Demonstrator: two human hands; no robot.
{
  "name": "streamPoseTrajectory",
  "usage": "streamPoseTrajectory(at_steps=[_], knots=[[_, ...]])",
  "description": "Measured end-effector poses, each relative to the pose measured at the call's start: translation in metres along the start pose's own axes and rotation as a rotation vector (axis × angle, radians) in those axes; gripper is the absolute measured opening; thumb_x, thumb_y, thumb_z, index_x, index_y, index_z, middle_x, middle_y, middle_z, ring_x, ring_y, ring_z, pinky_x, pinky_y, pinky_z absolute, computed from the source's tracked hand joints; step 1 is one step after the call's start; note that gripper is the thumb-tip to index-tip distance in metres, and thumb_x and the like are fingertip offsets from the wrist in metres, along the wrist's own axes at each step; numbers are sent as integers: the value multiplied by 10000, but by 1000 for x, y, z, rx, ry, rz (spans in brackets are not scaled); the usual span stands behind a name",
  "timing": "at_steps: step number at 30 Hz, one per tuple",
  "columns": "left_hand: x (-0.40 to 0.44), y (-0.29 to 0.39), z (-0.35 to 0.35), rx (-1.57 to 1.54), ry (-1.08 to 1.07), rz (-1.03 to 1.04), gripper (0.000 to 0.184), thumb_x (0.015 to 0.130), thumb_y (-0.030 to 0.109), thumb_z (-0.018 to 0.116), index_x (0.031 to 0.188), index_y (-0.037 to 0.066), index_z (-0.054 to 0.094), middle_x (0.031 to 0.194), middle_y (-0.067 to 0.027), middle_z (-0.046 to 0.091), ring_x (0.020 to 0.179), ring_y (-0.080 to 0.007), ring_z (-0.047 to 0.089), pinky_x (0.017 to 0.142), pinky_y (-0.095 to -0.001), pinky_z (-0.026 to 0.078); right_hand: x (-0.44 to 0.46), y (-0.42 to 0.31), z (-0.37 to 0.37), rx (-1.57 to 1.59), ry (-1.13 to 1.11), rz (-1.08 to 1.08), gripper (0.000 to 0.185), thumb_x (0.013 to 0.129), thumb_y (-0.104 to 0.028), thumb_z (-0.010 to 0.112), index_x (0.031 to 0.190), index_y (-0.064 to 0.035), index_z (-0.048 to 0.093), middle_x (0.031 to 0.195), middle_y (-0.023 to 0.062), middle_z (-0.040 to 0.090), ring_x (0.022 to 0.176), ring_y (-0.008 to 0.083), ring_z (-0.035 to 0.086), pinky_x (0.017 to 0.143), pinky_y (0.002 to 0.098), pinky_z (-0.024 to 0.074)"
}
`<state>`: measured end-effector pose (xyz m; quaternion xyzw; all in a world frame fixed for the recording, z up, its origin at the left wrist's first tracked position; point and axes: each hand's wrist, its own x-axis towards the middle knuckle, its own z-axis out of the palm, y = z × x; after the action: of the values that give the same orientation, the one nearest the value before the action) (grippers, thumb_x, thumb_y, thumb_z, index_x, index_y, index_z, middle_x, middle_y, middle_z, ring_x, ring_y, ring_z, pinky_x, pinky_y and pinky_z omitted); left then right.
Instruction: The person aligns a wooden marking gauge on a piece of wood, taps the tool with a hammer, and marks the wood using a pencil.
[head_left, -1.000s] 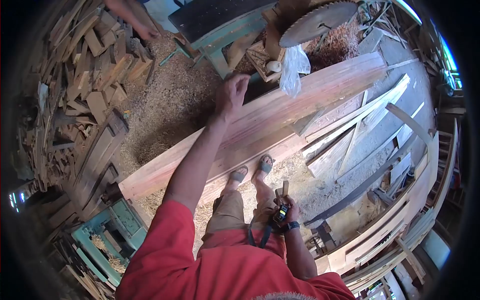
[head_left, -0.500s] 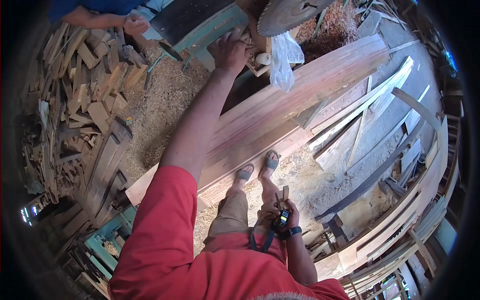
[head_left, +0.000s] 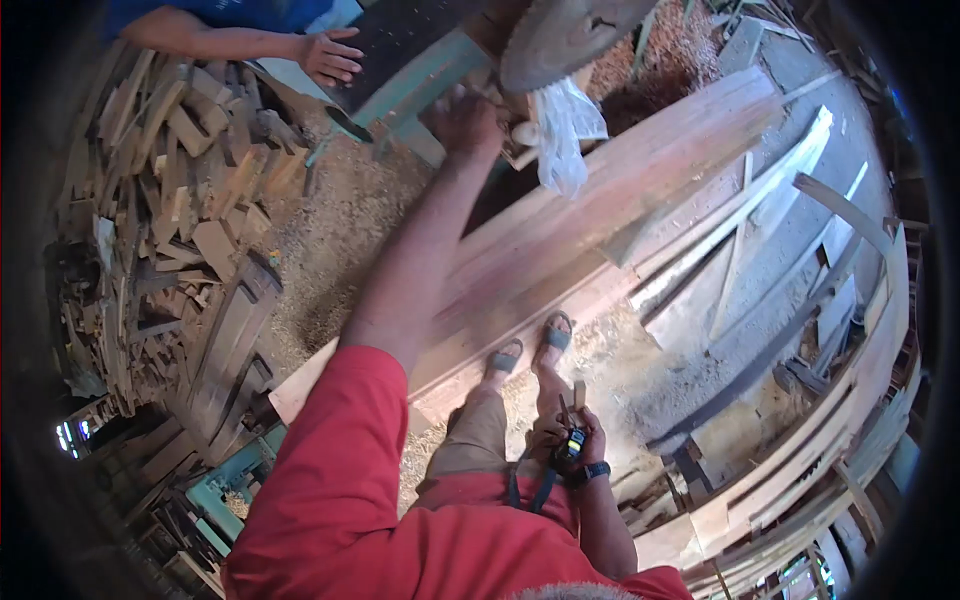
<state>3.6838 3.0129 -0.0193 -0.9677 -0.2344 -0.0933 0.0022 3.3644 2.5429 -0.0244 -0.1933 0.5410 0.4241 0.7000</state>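
Note:
My left hand (head_left: 466, 122) reaches far forward to a small wooden box (head_left: 522, 155) below a round saw blade (head_left: 575, 40). Its fingers are blurred and partly in shadow, so what they touch is unclear. A whitish round thing (head_left: 524, 133) and a clear plastic bag (head_left: 565, 150) are just right of it. Close to my waist, my right hand (head_left: 594, 442) is closed around a black and yellow tape measure (head_left: 574, 444). A small wood piece (head_left: 580, 394) and a thin dark stick stand up from the same grip.
Another person's hand (head_left: 332, 58) is over the dark machine table (head_left: 395, 40). A wide plank (head_left: 600, 190) crosses in front of my feet. Offcuts (head_left: 190, 130) are heaped at left, long boards (head_left: 800, 450) at right. Sawdust (head_left: 330, 230) covers the floor.
The other person's hand has come further over the machine table with its fingers stretched. My view has shifted slightly. My left hand stays by the box and my right keeps its hold.

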Motion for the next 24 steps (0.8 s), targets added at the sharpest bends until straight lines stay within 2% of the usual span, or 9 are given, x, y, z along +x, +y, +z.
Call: streamPoseTrajectory(at_steps=[3,5,7,9,11,14,18,20,24], knots=[[-3,8,-14,-2,77,-14,355,845,189,760,1184,95,712,1269,-131,682,1335,-306,555,1104,-536,390,-9,5,19,28,-140,8,396,1024,-408,561,1098,-32,663,822,113,710,570,216,638,499,367,552],[-1,0,18,113,70,-11,311,857,306,759,1143,186,781,1388,-96,662,1415,-273,527,1185,-603,308,-19,7,31,66,-160,37,385,1024,-406,563,1118,-45,658,833,121,712,566,224,641,494,368,553],[2,-6,7,91,100,9,314,852,298,763,1140,175,785,1432,-111,640,1415,-278,531,1183,-605,310,-9,4,19,0,-39,-29,361,1021,-399,579,1115,-60,659,833,120,712,545,228,640,488,359,558],[-7,-7,3,-147,-2,59,234,838,176,756,1030,46,726,1151,-171,694,1191,-372,629,1046,-548,453,-11,5,31,49,-101,-9,357,1018,-398,588,1117,-62,657,830,120,712,542,224,638,485,358,561],[-13,-19,14,-350,1,73,204,841,156,744,997,27,717,1088,-189,701,1126,-392,652,1023,-535,477,-11,4,14,128,-110,80,367,1012,-399,608,1127,-52,645,831,124,713,530,212,631,472,352,569],[-6,-47,30,-518,391,254,139,896,102,700,980,-8,698,1016,-184,735,1020,-389,706,965,-497,523,1,3,-3,-13,-61,-73,385,1014,-396,606,1139,-33,637,830,128,713,530,204,630,467,341,572],[-7,-60,23,-772,391,170,145,1012,94,641,1109,-4,682,1088,-70,714,953,-189,676,851,-349,545,17,1,-26,-133,13,-167,388,1018,-393,594,1160,-34,635,850,135,714,528,203,623,463,332,571],[-15,-59,14,-1372,175,-265,157,1022,99,646,1138,-4,671,964,-52,699,831,-129,632,775,-290,533,16,3,-26,-107,11,-154,381,1020,-391,592,1161,-40,633,854,136,716,523,203,621,459,329,567],[-13,-74,15,-1426,48,-356,151,1023,121,669,1117,3,672,890,-38,687,747,-114,604,706,-282,519,20,2,-27,-50,-42,-124,372,1026,-387,581,1171,-47,623,855,135,718,518,202,620,450,324,556]])
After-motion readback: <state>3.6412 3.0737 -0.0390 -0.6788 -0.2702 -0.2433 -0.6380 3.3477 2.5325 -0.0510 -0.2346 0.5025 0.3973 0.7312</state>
